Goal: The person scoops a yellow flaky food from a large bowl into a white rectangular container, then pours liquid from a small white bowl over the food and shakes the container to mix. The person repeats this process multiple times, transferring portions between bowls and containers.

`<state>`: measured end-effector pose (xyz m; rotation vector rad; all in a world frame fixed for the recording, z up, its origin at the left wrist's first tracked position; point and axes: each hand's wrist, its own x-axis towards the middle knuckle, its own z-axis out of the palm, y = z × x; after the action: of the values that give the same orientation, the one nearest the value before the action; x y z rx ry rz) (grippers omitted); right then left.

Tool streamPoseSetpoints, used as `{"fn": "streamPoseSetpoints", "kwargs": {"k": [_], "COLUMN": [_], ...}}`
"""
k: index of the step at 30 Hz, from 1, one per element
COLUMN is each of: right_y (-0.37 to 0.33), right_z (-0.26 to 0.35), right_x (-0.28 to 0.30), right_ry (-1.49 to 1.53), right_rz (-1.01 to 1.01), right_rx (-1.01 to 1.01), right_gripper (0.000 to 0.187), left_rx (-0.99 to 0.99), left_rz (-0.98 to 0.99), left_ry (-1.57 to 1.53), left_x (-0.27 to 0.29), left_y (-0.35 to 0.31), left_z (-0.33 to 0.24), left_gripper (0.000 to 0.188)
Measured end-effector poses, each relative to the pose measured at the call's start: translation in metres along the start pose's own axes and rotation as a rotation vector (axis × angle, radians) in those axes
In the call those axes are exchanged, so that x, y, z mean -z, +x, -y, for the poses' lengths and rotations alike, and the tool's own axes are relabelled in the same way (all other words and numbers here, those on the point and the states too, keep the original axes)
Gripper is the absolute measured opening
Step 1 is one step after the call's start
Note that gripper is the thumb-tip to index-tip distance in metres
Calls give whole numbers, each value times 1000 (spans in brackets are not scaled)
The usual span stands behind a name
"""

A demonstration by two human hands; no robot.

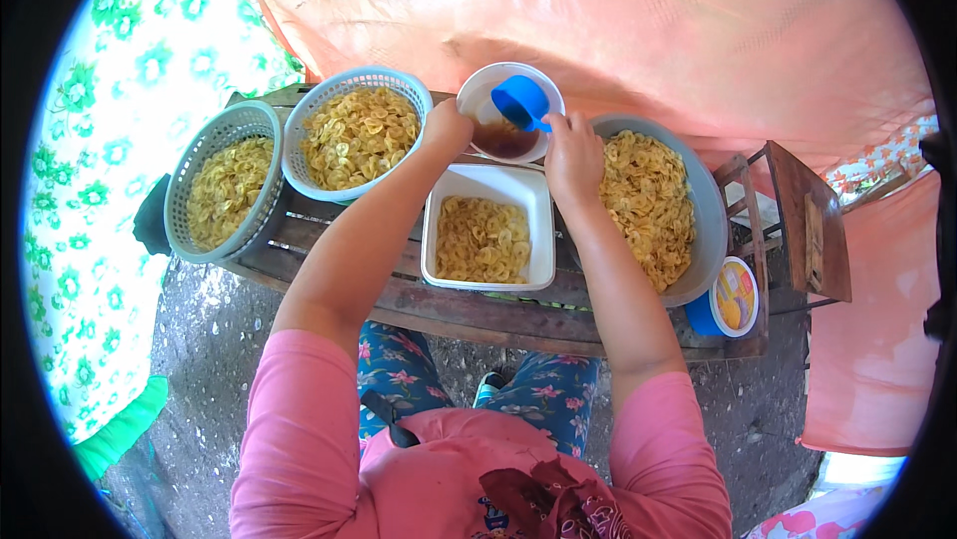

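Note:
My left hand [449, 127] grips the left rim of a round white bowl [479, 90], its fingers closed there. Brown liquid [501, 140] lies in the bowl's near part. By its handle my right hand [575, 160] holds a blue dipper [519, 100] tilted over the bowl; what is inside the dipper is hidden. Just nearer to me stands a square white tub [542, 230] with banana chips [483, 242] in its bottom. Beside my right forearm sits a large grey basin [706, 210] full of banana chips [643, 210].
Two perforated baskets of banana chips, one pale blue [296, 155] and one grey-green [179, 195], stand on the left of the slatted wooden bench [399, 285]. At its right end is a blue tub with a printed lid [736, 297]. Orange sheeting [618, 20] hangs behind.

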<state>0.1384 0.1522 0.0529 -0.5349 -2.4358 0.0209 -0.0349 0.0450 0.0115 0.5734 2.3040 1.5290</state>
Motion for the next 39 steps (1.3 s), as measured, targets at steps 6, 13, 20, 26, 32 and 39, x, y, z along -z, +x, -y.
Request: {"fn": "streamPoseSetpoints", "kwargs": {"k": [6,13,20,26,32,39], "right_y": [-3,4,7,18,14,10], "right_z": [3,-1,4,18,12,17], "right_x": [-11,-13,-7,-9,-7,-11], "right_ry": [-149,-137,-151,-68,-149,-34], "right_rz": [43,18,139,83,141,153], "right_rx": [149,73,52,45,45,86], "right_gripper": [13,12,12,16,14,15], "left_rx": [-74,48,36,-20,33,-18], "left_rz": [-27,24,-13,-1,-48,-12], "left_ry": [139,-121,-96,-56,-110,-11], "left_x": [-2,-4,0,-16,-8,-12], "left_y": [-6,-12,-21,0,-3,-6], "left_z": [-3,-14,-18,4,5,0], "left_gripper": [27,28,29,28,30,29]}}
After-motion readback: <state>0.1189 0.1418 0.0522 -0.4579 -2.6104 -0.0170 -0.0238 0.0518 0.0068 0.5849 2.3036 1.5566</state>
